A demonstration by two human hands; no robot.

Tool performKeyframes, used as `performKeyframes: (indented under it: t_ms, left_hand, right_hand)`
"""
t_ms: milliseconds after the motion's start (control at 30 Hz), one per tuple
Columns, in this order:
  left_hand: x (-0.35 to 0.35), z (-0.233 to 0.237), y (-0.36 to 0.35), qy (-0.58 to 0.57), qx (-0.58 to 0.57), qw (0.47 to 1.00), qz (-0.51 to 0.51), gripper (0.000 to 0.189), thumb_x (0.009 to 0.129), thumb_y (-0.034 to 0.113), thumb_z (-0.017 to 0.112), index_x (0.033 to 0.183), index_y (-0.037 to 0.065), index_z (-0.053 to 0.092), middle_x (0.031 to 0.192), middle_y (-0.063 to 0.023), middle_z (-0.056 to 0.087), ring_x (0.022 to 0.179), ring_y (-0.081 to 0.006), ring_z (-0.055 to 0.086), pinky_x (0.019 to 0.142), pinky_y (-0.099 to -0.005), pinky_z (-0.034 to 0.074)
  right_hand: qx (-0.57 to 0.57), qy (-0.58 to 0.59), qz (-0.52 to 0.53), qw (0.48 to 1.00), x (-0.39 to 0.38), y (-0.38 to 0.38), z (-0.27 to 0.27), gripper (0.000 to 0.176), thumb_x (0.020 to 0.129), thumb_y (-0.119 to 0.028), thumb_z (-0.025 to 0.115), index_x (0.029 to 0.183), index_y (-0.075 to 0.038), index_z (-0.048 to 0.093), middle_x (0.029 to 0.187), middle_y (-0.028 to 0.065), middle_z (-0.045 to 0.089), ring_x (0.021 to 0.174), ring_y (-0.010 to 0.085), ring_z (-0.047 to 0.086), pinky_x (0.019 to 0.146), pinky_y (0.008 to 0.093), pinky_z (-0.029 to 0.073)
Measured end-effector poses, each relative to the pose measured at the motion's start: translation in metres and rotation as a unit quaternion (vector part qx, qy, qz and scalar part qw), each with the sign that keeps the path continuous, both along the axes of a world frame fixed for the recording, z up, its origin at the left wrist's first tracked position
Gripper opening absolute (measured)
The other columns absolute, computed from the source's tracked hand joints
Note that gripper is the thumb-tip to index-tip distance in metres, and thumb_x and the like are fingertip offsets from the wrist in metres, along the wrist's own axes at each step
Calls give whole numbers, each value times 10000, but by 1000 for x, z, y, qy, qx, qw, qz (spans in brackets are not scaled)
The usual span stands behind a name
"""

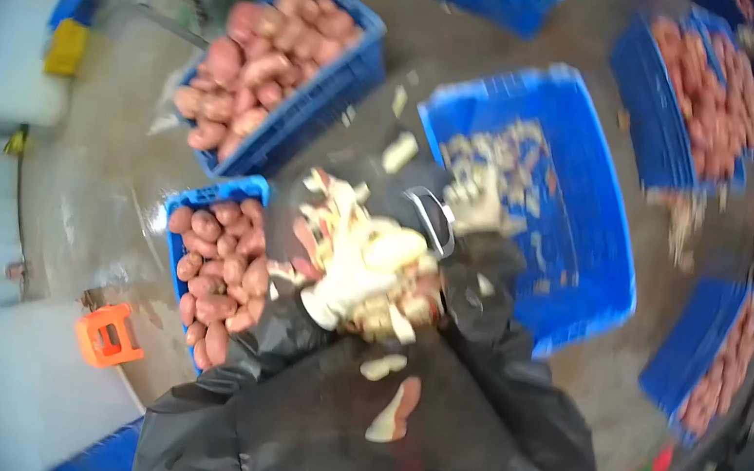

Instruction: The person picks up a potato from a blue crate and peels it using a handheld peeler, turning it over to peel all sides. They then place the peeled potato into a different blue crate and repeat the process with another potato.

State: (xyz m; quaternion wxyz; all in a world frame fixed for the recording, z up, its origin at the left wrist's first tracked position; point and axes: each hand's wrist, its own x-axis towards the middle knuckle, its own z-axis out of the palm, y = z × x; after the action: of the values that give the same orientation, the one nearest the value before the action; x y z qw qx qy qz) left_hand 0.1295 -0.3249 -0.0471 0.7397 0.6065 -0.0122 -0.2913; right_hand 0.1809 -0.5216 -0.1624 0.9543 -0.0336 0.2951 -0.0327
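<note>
Showing two gloved hands at work over a lap covered by a black plastic apron (462,446). The left hand (343,294) is closed around a pale tuber (394,250), holding it at the middle of the view, above the knees. The right hand (481,203) sits just beyond it, fingers wrapped on a peeler (429,219) whose head meets the tuber's far end; motion blur hides finer detail of both grips.

Loose peelings (394,411) lie on the apron. A small blue crate (205,200) of red-skinned tubers stands just beside the left hand. A larger full crate (342,82) lies farther off to the left. Directly behind the right hand, a scrap crate (589,269) holds pale scraps. More filled crates (655,132) line the right side. An orange stool (109,336) stands on the wet floor at lower left.
</note>
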Motion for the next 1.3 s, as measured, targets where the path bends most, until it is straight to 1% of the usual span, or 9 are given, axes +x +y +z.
performKeyframes:
  t_ms: [133, 300, 367, 433, 500, 567, 700, 967, 1300]
  left_hand:
    - [24, 9, 25, -80, 47, 996, -15, 418, 763, 63, 621, 1167, 42, 512, 1070, -42, 558, 1001, -167, 527, 890, -290, 413]
    - [182, 216, 87, 88, -98, 991, 27, 220, 810, 116, 586, 1012, 36, 550, 947, -67, 577, 801, -203, 586, 661, -331, 491]
    - [245, 229, 137, -685, 270, 671, 85, 223, 818, 146, 589, 1009, 41, 544, 923, -83, 577, 878, -214, 567, 779, -298, 457]
    - [277, 243, 144, -449, -137, 849, 244, 597, 821, 384, 626, 1295, 85, 421, 1341, -115, 368, 1179, -220, 422, 1031, -436, 308]
    - [217, 218, 104, -821, 469, 326, 4, 192, 822, 148, 589, 979, 43, 552, 904, -80, 573, 878, -203, 565, 768, -295, 457]
    - [180, 87, 75, -434, 62, 898, -33, 369, 814, 224, 612, 1119, 32, 532, 1018, -136, 589, 992, -227, 554, 809, -305, 454]
    - [69, -20, 62, -458, 566, 661, -180, 732, 736, 483, 595, 1230, -38, 451, 1169, -258, 497, 1172, -357, 423, 1048, -442, 248]
    - [-48, 14, 46, -209, 376, 891, -146, 878, 638, 333, 718, 1331, -31, 320, 1281, -267, 390, 1222, -410, 341, 1047, -440, 256]
    - [-1, 29, -70, -308, 222, 925, 23, 802, 661, 226, 734, 1331, 25, 342, 1353, -215, 328, 1273, -343, 299, 1058, -410, 249]
  right_hand:
    - [-3, -387, 44, 921, 1, -31, -10, 402, 930, -490, 355, 763, -170, 533, 589, -25, 459, 521, 114, 402, 495, 298, 361]
    - [-160, 17, -54, 986, 7, -22, 145, 386, 925, -437, 438, 639, -178, 451, 502, -51, 354, 454, 112, 346, 459, 268, 342]
    - [-179, 98, -23, 979, 15, -13, 163, 337, 930, -385, 447, 690, -153, 492, 505, -19, 349, 473, 139, 382, 500, 264, 378]
    - [-465, -115, 90, 873, 12, -47, 100, 297, 925, -303, 478, 873, -38, 600, 737, 42, 582, 553, 126, 534, 494, 243, 412]
    - [-647, -135, 168, 731, 12, -38, 124, 251, 881, -239, 552, 999, -24, 604, 769, 38, 583, 520, 76, 504, 473, 238, 418]
    - [-611, -172, 288, 717, 19, -27, 111, 385, 837, -264, 613, 1124, -11, 564, 825, 51, 599, 520, 77, 504, 478, 222, 420]
    - [-860, -214, 274, 375, 12, 10, 35, 653, 765, -391, 656, 1265, -27, 445, 993, 166, 625, 756, 283, 621, 676, 358, 496]
    - [-722, -158, 506, 445, -39, -25, 106, 242, 778, -286, 663, 851, -61, 612, 727, 143, 599, 652, 223, 593, 596, 331, 455]
    - [-728, 6, 130, 674, -50, -121, 166, 171, 810, -130, 661, 939, -30, 612, 735, 23, 591, 563, 46, 467, 492, 214, 385]
